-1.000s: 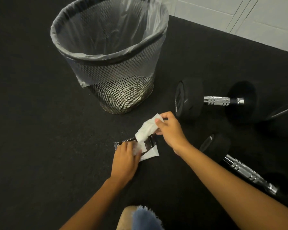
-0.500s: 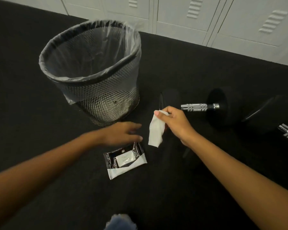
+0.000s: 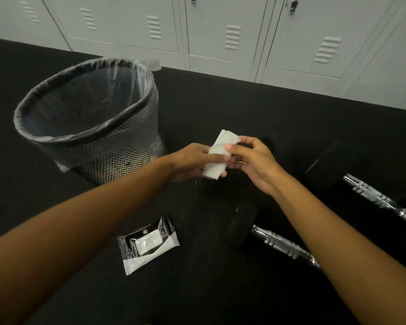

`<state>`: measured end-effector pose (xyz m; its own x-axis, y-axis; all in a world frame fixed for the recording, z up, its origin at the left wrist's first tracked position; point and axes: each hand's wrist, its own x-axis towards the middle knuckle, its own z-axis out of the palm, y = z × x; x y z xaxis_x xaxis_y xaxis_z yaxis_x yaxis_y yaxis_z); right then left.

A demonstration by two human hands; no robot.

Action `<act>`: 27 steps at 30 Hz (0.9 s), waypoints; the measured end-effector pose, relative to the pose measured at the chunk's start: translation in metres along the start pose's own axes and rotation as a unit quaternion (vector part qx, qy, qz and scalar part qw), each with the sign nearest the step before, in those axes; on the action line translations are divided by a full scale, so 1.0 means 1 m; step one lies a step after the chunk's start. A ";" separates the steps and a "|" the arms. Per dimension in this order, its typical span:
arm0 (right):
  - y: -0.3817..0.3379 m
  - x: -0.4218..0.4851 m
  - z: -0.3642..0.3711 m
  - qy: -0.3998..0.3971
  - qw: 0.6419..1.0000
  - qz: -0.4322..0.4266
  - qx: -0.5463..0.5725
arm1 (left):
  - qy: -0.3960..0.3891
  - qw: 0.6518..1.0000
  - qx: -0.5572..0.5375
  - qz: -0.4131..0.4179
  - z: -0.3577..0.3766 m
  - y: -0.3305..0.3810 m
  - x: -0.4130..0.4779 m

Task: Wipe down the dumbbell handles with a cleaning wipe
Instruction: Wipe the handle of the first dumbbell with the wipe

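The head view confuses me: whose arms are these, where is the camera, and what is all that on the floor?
No robot here: a person wears a camera on the head, looking down at their own arms. The left hand and right hand both have a grip on a folded cleaning wipe. On the black floor lie the wipe pack, a near dumbbell and a far dumbbell, both with shiny handles, and a lined mesh bin. Grey lockers stand behind.

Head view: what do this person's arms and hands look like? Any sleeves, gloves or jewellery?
The left hand and right hand are bare, without gloves. The left forearm and right forearm are uncovered to the frame edge. No sleeve, watch, bracelet or ring shows.
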<state>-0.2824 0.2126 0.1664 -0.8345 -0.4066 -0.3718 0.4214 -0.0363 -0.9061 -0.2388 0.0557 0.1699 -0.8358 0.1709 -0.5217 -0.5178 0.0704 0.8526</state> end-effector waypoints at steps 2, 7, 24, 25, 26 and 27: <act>0.000 0.000 -0.012 -0.036 0.998 0.026 0.034 | 0.028 0.998 -0.046 0.019 0.006 -0.005 0.006; 0.015 0.001 -0.018 -0.052 0.998 0.017 -0.026 | -0.010 0.999 -0.039 0.015 0.014 -0.018 0.017; 0.013 0.057 -0.049 0.142 0.962 -0.070 -0.222 | 0.139 0.970 0.186 0.064 -0.020 0.014 0.051; 0.012 0.063 -0.052 0.135 0.955 -0.075 -0.252 | 0.199 0.950 0.221 0.099 -0.021 0.011 0.054; 0.012 0.070 -0.053 0.121 0.949 -0.077 -0.280 | 0.253 0.922 0.262 0.130 -0.022 0.008 0.059; 0.012 0.075 -0.053 0.103 0.943 -0.074 -0.309 | 0.290 0.898 0.293 0.152 -0.023 0.004 0.063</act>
<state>-0.3592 0.2302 0.1167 -0.9461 -0.2509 -0.2050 0.0603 0.4853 -0.8723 -0.2979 0.0443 0.1399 -0.9648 -0.2594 -0.0439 -0.2061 0.6414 0.7390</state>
